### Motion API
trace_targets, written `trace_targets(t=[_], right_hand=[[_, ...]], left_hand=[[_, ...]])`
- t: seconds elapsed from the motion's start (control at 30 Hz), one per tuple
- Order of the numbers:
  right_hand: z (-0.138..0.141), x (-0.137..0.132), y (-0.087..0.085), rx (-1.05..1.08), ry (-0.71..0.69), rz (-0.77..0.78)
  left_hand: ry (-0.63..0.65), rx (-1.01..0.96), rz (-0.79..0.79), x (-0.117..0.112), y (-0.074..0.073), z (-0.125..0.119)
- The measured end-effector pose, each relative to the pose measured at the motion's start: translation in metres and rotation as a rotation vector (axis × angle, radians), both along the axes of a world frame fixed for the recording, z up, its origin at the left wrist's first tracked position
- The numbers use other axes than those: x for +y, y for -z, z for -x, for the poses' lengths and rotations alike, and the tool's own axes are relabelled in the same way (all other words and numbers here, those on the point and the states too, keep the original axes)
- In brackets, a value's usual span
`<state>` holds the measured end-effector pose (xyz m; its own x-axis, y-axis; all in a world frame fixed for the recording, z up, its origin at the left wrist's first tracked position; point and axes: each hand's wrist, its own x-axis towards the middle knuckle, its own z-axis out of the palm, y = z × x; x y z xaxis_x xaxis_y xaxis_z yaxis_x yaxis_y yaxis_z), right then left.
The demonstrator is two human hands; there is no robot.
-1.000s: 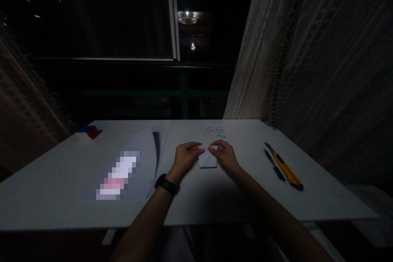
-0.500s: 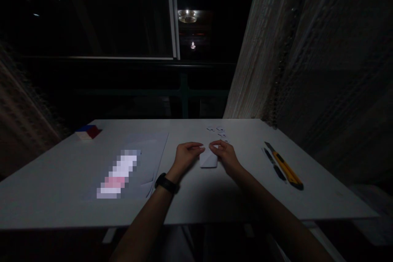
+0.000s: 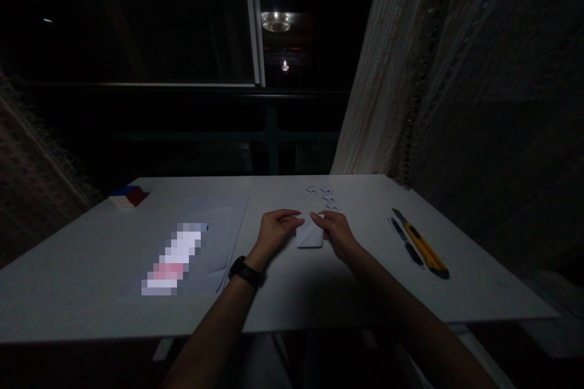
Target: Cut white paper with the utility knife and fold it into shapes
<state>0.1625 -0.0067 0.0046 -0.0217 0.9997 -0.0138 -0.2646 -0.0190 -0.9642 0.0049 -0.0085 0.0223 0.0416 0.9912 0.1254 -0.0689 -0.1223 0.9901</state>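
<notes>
Here, left hand and right hand pinch the paper at its left and right sides. Even thumb pressure should keep its edges square.

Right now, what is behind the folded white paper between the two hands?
Farther behind the folded paper, several small pale pieces lie on the table. The paper, left hand and right hand hide what is directly behind them.

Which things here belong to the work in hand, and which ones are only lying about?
Seems in use: folded white paper, touched by left hand and right hand.

Apparently lying about: colored cube; yellow cutter; slim dark tool; paper sheets; small marked pieces (role unclear).
</notes>
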Motion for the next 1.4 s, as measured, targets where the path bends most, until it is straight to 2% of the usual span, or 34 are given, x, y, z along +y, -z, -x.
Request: trace_targets(t=[0.93,1.13,1.4], right_hand=[[0.0,-0.0004,-0.0012,-0.014,0.058,-0.143],[0.0,-0.0016,-0.0019,-0.002,0.052,-0.138],[-0.0006,0.0003,-0.0003,-0.008,0.058,-0.137]], left_hand=[[0.01,0.019,-0.005,-0.0015,-0.0007,0.0001],[0.007,0.03,-0.022,0.0001,0.001,0.0001],[0.001,0.026,-0.021,-0.0037,-0.0042,-0.0006]])
